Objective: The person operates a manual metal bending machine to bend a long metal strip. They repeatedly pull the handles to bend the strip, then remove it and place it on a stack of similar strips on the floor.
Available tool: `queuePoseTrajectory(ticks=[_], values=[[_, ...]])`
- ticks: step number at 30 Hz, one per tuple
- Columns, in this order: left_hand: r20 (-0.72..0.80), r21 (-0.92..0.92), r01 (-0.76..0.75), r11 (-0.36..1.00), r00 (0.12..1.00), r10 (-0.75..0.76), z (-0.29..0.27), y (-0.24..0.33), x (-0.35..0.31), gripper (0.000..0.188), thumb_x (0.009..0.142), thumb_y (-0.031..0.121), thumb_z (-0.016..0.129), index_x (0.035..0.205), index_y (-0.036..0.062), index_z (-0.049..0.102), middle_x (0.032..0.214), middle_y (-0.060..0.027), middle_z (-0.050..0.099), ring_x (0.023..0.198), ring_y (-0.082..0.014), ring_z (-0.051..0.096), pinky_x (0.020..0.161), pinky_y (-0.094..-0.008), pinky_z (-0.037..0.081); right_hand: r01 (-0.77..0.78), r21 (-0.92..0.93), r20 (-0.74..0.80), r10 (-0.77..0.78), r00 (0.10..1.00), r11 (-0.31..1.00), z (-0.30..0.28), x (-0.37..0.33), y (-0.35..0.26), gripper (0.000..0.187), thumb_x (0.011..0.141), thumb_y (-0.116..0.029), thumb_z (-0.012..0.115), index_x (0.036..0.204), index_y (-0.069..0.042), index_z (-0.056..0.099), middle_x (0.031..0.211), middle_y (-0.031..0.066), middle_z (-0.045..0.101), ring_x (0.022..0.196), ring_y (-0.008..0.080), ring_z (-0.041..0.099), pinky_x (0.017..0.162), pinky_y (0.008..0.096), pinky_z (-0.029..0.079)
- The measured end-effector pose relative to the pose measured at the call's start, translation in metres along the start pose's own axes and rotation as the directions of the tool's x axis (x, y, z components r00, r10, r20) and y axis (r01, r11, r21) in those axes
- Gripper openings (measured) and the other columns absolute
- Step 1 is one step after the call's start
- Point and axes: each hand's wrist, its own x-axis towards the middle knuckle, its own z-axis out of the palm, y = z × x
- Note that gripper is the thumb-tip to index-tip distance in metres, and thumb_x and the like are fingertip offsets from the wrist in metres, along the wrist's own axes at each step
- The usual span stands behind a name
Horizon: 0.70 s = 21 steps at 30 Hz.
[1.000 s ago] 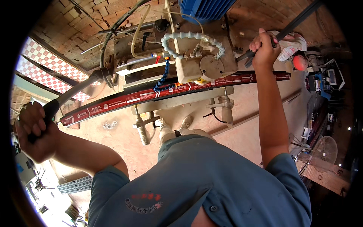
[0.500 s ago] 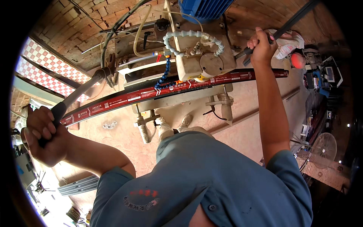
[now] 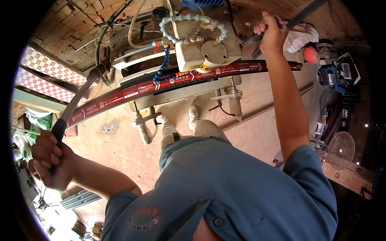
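My left hand [image 3: 52,162] is wrapped around the black grip of a long grey lever [image 3: 75,102] at the left of the machine. My right hand [image 3: 274,35] is closed on the dark grip of another bar-like lever, whose black shaft [image 3: 305,13] runs off to the upper right. Between my arms, a long bar in red printed film [image 3: 130,91] lies across the machine, passing beneath its pale head [image 3: 203,50]. A blue jointed coolant hose [image 3: 165,64] bends down to the bar, and a grey jointed hose [image 3: 189,17] loops over the head.
Two clamp cylinders, left [image 3: 142,128] and right [image 3: 234,102], hang at the machine's near side, close to my legs. A blue motor [image 3: 203,3] sits behind. To the right are a fan [image 3: 341,146] and cluttered equipment; grey profiles [image 3: 80,199] lie at lower left.
My left hand has pulled its lever nearer to me, swinging the grip down. My right hand keeps its hold. The whole view has shifted, with the machine now higher and slightly further left.
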Motion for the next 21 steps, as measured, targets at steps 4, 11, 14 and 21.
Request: queuePoseTrajectory(ticks=[4,11,14,21], values=[[0.026,-0.009,-0.003,1.0,1.0,0.003,-0.005,0.001,0.003,0.025,0.083,0.014,0.044,0.063,0.0145,0.03,0.055,-0.0011,0.03,0.055,-0.0154,0.032,0.067,-0.0383,0.035,0.005,0.059,-0.006,-0.005,1.0,0.998,0.002,-0.001,0.001,0.021,0.083,-0.005,0.064,0.069,-0.005,0.048,0.055,0.0032,0.043,0.048,0.0148,0.041,0.049,0.0309,0.037],[0.018,-0.013,0.031,0.999,0.999,-0.031,-0.006,0.001,0.005,0.025,0.084,0.014,0.044,0.063,0.0158,0.031,0.056,-0.0004,0.031,0.056,-0.0148,0.033,0.067,-0.0379,0.034,-0.026,0.108,-0.063,0.033,0.997,0.994,0.006,0.004,0.001,0.02,0.083,-0.004,0.062,0.07,-0.005,0.046,0.055,0.0039,0.044,0.047,0.0147,0.042,0.048,0.0299,0.037],[0.029,-0.001,0.033,0.999,0.999,-0.033,-0.004,0.005,0.002,0.025,0.084,0.015,0.044,0.064,0.0163,0.03,0.056,-0.0002,0.03,0.056,-0.0145,0.032,0.067,-0.0372,0.033,-0.032,0.001,-0.011,0.032,0.999,0.999,-0.01,0.012,0.009,0.006,0.084,-0.008,0.06,0.079,-0.005,0.058,0.062,0.0071,0.055,0.052,0.0197,0.054,0.049,0.0333,0.046],[-0.03,0.052,0.04,0.998,0.999,-0.038,0.0,0.012,0.003,0.025,0.08,0.015,0.046,0.062,0.0164,0.029,0.054,-0.0001,0.029,0.055,-0.0151,0.032,0.067,-0.037,0.032,-0.033,0.09,-0.01,0.034,0.999,0.995,0.001,-0.002,-0.002,0.014,0.083,-0.003,0.061,0.073,-0.002,0.051,0.052,0.0032,0.043,0.043,0.014,0.039,0.045,0.0294,0.035]])
